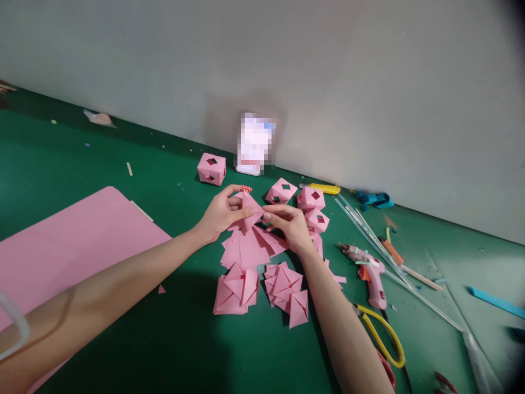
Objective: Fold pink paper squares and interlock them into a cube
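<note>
Between my hands is a folded piece of pink paper (249, 212), raised above a heap of loose pink paper pieces (246, 247). My left hand (221, 213) grips its left side, thumb across the front. A red-and-white wrap covers one fingertip. My right hand (289, 221) pinches the paper's right corner between thumb and finger. Nearer to me lie two piles of folded pink squares, a left pile (235, 293) and a right pile (285, 284). Boxy pink paper shapes with diamond holes stand behind, one at the left (211, 168) and several at the right (281, 191).
A phone (255, 143), its screen blurred, leans on the grey wall (369, 98). Large pink paper (90, 235) lies left. On the right are a yellow cutter (325, 189), a pink glue gun (371, 273), clear glue sticks (426, 301) and yellow-handled pliers or scissors (383, 336).
</note>
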`<state>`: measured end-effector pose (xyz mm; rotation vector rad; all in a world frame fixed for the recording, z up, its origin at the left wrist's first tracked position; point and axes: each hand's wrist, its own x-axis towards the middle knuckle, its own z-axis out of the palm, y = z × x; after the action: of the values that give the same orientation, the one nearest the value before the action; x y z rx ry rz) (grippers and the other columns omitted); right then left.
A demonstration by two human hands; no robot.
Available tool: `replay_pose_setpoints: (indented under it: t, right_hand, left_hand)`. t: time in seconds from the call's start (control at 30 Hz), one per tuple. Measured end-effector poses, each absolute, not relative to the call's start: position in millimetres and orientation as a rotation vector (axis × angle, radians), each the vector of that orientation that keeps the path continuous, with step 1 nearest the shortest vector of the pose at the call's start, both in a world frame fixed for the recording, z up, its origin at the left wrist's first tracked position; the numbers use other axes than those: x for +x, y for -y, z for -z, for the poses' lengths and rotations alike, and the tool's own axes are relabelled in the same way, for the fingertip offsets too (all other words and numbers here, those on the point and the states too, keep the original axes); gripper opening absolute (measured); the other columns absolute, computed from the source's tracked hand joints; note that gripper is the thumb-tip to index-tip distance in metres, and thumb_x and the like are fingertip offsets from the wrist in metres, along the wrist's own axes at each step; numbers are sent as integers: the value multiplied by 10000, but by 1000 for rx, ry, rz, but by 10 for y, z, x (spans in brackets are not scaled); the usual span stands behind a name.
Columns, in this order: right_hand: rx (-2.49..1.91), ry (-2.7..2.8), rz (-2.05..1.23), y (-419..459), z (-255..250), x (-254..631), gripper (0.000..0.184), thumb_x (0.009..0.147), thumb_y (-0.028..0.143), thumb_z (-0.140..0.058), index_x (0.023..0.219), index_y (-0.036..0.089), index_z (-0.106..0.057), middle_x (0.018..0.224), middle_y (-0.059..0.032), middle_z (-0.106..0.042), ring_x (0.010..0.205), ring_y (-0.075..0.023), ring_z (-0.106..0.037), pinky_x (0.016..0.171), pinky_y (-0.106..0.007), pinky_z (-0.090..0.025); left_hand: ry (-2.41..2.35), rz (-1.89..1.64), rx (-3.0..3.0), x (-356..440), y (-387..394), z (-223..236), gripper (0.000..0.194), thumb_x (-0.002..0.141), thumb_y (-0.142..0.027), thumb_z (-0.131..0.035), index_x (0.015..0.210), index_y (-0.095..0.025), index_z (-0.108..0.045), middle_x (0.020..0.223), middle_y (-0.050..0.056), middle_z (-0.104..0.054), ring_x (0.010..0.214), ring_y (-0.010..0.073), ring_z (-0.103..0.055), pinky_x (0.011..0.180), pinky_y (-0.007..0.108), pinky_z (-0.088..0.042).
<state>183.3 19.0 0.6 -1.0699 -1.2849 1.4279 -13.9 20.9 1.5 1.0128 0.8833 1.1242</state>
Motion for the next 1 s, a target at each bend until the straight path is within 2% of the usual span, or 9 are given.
replay_pose_setpoints:
  t: [0.23,0.47,0.67,1.0]
  right_hand:
    - [-1078,1303,-1419,-185,-7,1823,224,695,373,-829,879,253,-787,854,-13,-752,723,-158,-673,581,-287,-612]
    - [-1060,1319,-1431,-183,-2,1822,262,692,386,-834,899,235,-780,827,-19,-751,703,-154,-677,551,-263,-600]
    - [-1093,1325,-1403,-174,-14,1810,247,687,388,-837,874,237,-780,801,-19,-750,715,-166,-686,536,-263,-587]
    - [-1093,1337,-1407,-176,4,1825,271,692,373,-835,928,252,-781,834,-10,-753,737,-163,-683,577,-274,-598]
  left_hand:
    - [-879,-1124,1021,-136,-212,-6,585,639,-252,-857,1123,-200,-532,764,-20,-653,653,151,-674,634,305,-606]
    - [-883,-1107,1018,-137,-217,-1,588,644,-244,-857,1128,-194,-527,836,19,-706,719,172,-705,646,285,-594]
    - [-876,-1088,1042,-144,-220,-13,559,667,-269,-848,1131,-186,-548,811,21,-715,685,170,-702,585,252,-566]
    - [-869,-1107,1023,-138,-229,2,530,680,-254,-839,1118,-190,-547,766,3,-698,705,169,-699,650,283,-576]
